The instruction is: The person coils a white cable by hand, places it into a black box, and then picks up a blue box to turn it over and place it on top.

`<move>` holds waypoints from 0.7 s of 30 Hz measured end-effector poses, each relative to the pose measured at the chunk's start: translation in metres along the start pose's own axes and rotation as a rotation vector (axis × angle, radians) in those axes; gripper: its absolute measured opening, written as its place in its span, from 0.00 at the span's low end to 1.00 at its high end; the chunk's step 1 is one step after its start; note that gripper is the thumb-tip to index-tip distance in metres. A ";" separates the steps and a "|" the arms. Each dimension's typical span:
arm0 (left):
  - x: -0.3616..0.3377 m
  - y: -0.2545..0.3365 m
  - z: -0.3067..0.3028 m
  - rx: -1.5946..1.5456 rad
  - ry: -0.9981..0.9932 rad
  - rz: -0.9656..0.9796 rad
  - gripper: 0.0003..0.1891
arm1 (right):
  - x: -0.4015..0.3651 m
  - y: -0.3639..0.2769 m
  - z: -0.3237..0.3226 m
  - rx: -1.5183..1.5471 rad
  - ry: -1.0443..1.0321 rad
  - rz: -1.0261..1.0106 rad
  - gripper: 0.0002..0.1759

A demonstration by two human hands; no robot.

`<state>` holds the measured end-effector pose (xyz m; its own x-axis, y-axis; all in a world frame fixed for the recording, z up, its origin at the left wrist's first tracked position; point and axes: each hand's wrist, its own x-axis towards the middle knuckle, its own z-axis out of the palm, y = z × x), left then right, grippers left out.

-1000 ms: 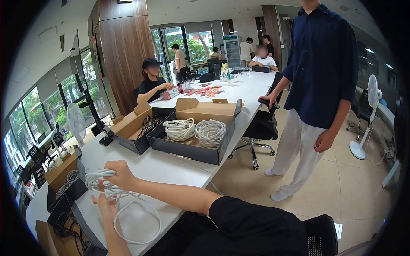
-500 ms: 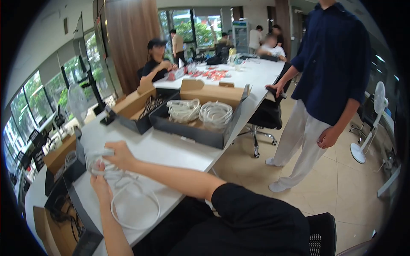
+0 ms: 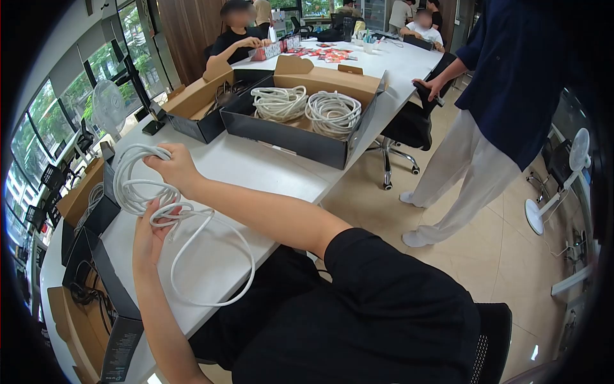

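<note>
A coiled white cable (image 3: 131, 185) is held up between my two hands above the white table. My right hand (image 3: 174, 168) grips the top of the coil, fingers wrapped round its strands. Lower down, my left hand (image 3: 151, 232) has its fingers closed on the bottom part of the coil. From there a loose loop of the same cable hangs over the table's near edge. Beyond my hands, an open black box (image 3: 288, 141) holds two more coils, a left one (image 3: 279, 104) and a right one (image 3: 333, 113).
Another open box (image 3: 198, 125) with dark cables adjoins the first. Boxes (image 3: 115, 269) with cables stand at the left. A person (image 3: 505, 96) stands at the right, one hand on a black chair (image 3: 409, 128). Another person (image 3: 236, 38) sits across the table (image 3: 262, 173).
The view has tilted down and sharpened. The coil is now spread wider between my hands, and my right hand sits higher above my left. Both hands still hold the cable.
</note>
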<state>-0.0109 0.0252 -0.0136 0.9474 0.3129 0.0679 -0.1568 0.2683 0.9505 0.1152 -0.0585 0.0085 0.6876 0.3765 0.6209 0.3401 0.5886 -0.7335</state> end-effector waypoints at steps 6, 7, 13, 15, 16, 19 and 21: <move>0.004 -0.012 -0.011 0.115 0.048 0.065 0.21 | -0.003 0.013 -0.003 -0.077 -0.073 0.032 0.09; 0.009 -0.016 -0.016 0.151 0.065 0.081 0.20 | -0.001 0.021 -0.002 -0.087 -0.088 -0.001 0.09; 0.006 -0.005 -0.011 0.334 0.175 0.087 0.20 | -0.001 0.007 -0.003 0.009 -0.224 0.231 0.08; 0.004 -0.002 -0.003 0.409 0.199 0.124 0.19 | -0.001 0.007 -0.008 0.013 -0.246 0.253 0.08; 0.004 -0.002 -0.002 0.449 0.198 0.176 0.19 | 0.000 0.007 -0.008 0.026 -0.248 0.264 0.08; 0.009 -0.004 -0.002 0.422 0.142 0.331 0.21 | 0.002 0.004 -0.014 0.165 -0.270 0.413 0.08; 0.012 -0.004 -0.002 0.311 0.111 0.382 0.22 | 0.002 0.001 -0.015 0.279 -0.284 0.511 0.08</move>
<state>0.0006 0.0293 -0.0173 0.8007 0.4353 0.4116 -0.3795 -0.1630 0.9107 0.1263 -0.0676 0.0049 0.5096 0.8102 0.2898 -0.1906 0.4347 -0.8802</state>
